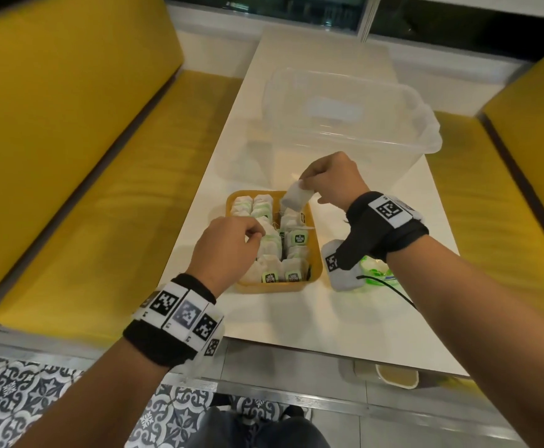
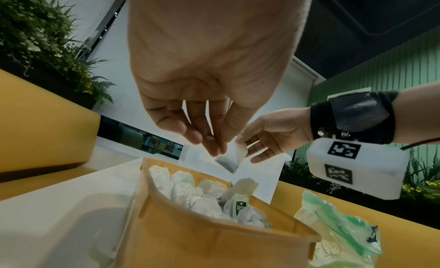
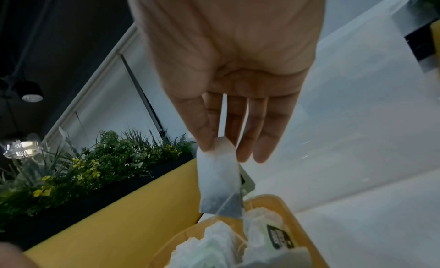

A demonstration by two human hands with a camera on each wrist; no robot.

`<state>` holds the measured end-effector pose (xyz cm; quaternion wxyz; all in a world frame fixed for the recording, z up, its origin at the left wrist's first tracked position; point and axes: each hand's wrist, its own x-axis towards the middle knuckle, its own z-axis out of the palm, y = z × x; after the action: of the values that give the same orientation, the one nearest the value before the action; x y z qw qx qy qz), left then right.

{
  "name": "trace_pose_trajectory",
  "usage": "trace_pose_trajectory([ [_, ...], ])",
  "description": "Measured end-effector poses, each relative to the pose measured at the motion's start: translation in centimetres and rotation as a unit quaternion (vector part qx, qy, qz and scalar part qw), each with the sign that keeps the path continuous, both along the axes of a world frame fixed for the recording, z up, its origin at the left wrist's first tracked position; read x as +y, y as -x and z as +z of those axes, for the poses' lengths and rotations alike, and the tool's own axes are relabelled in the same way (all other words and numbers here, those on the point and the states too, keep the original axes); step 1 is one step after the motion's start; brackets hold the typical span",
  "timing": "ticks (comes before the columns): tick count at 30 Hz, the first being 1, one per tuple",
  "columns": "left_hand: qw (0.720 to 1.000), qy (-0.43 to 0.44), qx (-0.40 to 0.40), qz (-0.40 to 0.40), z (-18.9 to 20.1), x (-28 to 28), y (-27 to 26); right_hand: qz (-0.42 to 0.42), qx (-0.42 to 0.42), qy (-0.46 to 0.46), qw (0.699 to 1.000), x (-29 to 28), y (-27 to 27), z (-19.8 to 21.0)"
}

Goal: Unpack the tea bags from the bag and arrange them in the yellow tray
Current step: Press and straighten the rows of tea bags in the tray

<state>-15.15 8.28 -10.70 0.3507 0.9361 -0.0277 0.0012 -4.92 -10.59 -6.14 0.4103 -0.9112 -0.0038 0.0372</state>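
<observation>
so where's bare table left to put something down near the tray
Bare white table runs along the near edge, between the yellow tray and the person. A narrower bare strip lies left of the tray. Crowded: the tray is packed with tea bags, the clear tub stands behind it, and the plastic bag lies on its right.

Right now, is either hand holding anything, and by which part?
The right hand pinches one tea bag by its top edge above the yellow tray. The left hand rests on tea bags in the tray; its grip cannot be told.
</observation>
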Motion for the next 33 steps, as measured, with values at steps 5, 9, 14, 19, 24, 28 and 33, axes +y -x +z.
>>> trace_pose_trajectory([
  [5,0.999,0.024,-0.030,0.012,1.0,-1.2,-0.9,-0.017,-0.047,-0.099,0.994,-0.1,0.8,1.8],
  [9,0.992,0.120,-0.048,-0.006,2.7,-1.7,-1.6,0.088,-0.045,-0.109,0.989,-0.1,2.7,4.6],
  [14,0.965,0.248,-0.049,-0.063,5.0,-2.8,-1.4,0.183,-0.053,-0.102,0.976,-0.2,5.4,7.1],
  [19,0.959,0.276,0.005,-0.060,3.8,-3.6,-0.9,0.186,-0.053,-0.079,0.978,-1.2,6.2,5.4],
  [24,0.989,0.025,0.074,-0.126,-0.1,-3.6,-0.7,0.239,-0.023,0.114,0.964,-1.1,7.0,-0.7],
  [28,0.988,-0.098,0.062,-0.103,-1.7,-2.1,-1.0,0.295,0.022,0.257,0.920,-0.5,7.6,-4.0],
  [33,0.978,-0.160,0.043,-0.124,-1.3,-2.5,-0.6,0.325,0.029,0.363,0.873,0.8,7.9,-5.2],
])
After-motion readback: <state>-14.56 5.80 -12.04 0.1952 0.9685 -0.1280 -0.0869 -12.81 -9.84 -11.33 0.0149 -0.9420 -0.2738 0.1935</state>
